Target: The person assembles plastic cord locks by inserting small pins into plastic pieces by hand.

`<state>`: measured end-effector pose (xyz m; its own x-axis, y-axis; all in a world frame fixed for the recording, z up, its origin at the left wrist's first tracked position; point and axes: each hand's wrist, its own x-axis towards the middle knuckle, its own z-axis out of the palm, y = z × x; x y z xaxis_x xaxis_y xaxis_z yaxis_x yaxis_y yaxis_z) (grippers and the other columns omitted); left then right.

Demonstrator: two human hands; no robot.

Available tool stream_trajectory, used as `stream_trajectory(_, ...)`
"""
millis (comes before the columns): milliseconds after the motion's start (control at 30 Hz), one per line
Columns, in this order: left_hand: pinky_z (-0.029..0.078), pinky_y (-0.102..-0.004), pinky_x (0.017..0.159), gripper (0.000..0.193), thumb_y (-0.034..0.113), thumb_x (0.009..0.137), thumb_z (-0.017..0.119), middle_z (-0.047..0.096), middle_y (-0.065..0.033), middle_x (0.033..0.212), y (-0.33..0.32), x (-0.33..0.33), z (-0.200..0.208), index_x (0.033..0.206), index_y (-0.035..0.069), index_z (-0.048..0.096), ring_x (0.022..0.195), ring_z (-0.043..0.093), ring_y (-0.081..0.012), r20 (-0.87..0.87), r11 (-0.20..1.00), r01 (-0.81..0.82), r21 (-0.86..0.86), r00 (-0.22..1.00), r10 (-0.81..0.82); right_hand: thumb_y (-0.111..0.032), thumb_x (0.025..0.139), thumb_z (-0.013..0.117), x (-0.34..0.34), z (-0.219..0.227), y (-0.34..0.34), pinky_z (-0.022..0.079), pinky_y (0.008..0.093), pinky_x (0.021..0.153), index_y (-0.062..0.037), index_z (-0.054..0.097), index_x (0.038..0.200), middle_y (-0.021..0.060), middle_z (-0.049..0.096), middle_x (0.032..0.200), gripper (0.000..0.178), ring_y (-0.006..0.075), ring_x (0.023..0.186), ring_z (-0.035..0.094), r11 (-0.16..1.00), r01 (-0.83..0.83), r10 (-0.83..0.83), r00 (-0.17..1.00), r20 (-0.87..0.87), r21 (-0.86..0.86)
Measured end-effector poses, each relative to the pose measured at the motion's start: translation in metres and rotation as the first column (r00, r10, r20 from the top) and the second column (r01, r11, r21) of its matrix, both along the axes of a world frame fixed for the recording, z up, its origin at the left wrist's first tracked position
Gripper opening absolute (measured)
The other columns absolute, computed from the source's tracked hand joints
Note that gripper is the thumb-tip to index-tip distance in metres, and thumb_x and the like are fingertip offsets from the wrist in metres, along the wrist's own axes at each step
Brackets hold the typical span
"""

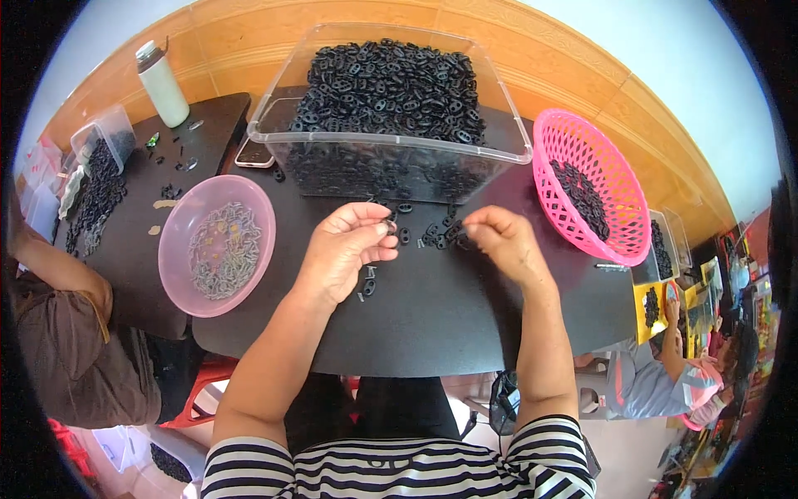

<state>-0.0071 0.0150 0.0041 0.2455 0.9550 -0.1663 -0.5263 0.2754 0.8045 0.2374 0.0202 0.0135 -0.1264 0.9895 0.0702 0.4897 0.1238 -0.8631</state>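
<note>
My left hand (342,249) is closed in a pinch around a small black plastic piece with holes, mostly hidden by the fingertips. To its right, my right hand (505,239) has its thumb and fingers pressed together beside a few loose black two-holed pieces (436,234); what it holds, if anything, cannot be made out. Another black piece (369,288) lies below my left hand with small metal springs (371,271) close by. Behind both hands stands a clear plastic bin (332,143), heaped with the same black oval pieces.
A pink bowl (172,266) of grey springs stands left; a pink basket (625,229) with black pieces stands right. A phone (254,154) lies by the bin. Farther left are a white bottle (165,90) and a person's arm (62,270); another person (665,378) sits right.
</note>
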Motion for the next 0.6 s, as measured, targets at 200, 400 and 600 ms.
stream_trajectory(200,0.053,-0.029,0.064,0.016,0.001,0.08,0.055,0.06,-0.0083,0.084,0.0,0.0,-0.003,0.096,0.001,0.057,0.071,0.06,-0.016,-0.026,1.0,-0.004,-0.023,1.0,0.003,-0.01,0.074,0.058,-0.048,-0.004,-0.014,0.047,0.0349,0.07,-0.0057,0.06,0.088,0.0117,0.057,0.084,0.015,0.0291,0.078,0.058,0.932,-0.313,0.246,0.916,0.317,0.18)
stream_trajectory(400,0.052,-0.0289,0.067,0.017,0.001,0.081,0.054,0.058,-0.0077,0.086,-0.002,-0.001,0.001,0.097,-0.001,0.056,0.074,0.059,-0.0162,-0.012,0.999,0.043,-0.028,0.999,-0.044,-0.008,0.072,0.059,-0.058,-0.016,-0.013,0.047,0.0374,0.069,-0.0052,0.059,0.09,0.012,0.056,0.083,0.019,0.0294,0.081,0.056,0.904,-0.279,0.049,0.821,0.569,0.323)
stream_trajectory(600,0.052,-0.0285,0.067,0.018,0.001,0.081,0.054,0.057,-0.0073,0.086,-0.002,-0.002,0.001,0.099,-0.001,0.056,0.074,0.059,-0.0153,-0.013,0.997,0.075,-0.009,0.997,-0.075,-0.007,0.072,0.058,-0.065,-0.01,-0.014,0.047,0.037,0.07,-0.0043,0.06,0.088,0.0111,0.057,0.084,0.016,0.0289,0.081,0.056,0.903,-0.173,-0.058,0.857,0.512,0.392)
